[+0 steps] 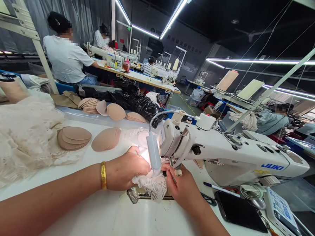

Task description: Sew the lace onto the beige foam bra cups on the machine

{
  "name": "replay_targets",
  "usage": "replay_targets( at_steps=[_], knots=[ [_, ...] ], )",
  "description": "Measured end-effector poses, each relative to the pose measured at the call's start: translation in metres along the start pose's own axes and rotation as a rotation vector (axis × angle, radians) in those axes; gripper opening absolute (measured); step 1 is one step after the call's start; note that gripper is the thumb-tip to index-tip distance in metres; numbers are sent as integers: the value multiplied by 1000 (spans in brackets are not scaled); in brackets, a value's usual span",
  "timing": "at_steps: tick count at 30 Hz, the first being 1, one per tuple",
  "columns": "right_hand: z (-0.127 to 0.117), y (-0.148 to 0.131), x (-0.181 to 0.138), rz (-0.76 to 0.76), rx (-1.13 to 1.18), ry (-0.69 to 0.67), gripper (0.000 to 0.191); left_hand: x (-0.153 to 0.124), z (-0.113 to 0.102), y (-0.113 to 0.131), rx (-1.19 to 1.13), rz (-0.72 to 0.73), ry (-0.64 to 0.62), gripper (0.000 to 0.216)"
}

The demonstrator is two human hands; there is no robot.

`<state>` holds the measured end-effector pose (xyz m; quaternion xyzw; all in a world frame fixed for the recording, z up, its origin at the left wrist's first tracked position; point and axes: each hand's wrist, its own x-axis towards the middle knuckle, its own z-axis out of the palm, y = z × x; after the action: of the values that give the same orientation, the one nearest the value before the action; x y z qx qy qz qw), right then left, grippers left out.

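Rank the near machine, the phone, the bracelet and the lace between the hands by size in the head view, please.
1. Near machine
2. Phone and lace: unsure which looks larger, as the lace is partly hidden
3. Bracelet

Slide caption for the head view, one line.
Left hand on white openwork lace fabric, right hand close by, at a white JUKI sewing machine; stacked flat beige ovals lie left.

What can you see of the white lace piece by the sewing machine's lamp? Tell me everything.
The white lace piece looks like thin openwork fabric, bunched and draping toward the wearer below the lamp. Its patterned lower part shows; lamp and glare hide some of the rest. The left hand holds its left side; the right hand is close at its right, contact unclear.
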<state>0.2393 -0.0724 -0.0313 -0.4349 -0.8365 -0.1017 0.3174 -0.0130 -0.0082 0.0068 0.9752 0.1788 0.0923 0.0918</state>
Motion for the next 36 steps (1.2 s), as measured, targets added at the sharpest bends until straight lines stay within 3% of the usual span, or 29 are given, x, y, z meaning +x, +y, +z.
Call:
replay_targets(
  at_steps=[12, 19, 21, 22, 26, 28, 32, 36],
  knots=[
    [-5, -6, -4, 0, 56, -34, 24, -9, -2, 1, 22, -42, -22, 15],
    [0, -20, -3, -152, 175, -153, 31, -13, 8, 20, 170, -282, -37, 20],
    [6, -20, -3, -127, 133, -188, 15, -12, 12, 25, 152, -298, -59, 28],
    [9, -19, -4, -115, 99, -200, 11, -13, 13, 26, 135, -292, -65, 32],
    [11, -6, -8, -103, -34, -178, 30, -16, 8, 26, 93, -223, -64, 23],
    [7, 2, -9, -119, -66, -120, 33, -16, 5, 25, 127, -163, -44, 12],
    [-6, 10, -8, -105, -93, -37, 34, -11, 6, 22, 117, -53, 19, 17],
    [-13, -4, -3, -41, 123, -181, 16, -8, 12, 16, 13, -43, 79, 14]
  ],
)
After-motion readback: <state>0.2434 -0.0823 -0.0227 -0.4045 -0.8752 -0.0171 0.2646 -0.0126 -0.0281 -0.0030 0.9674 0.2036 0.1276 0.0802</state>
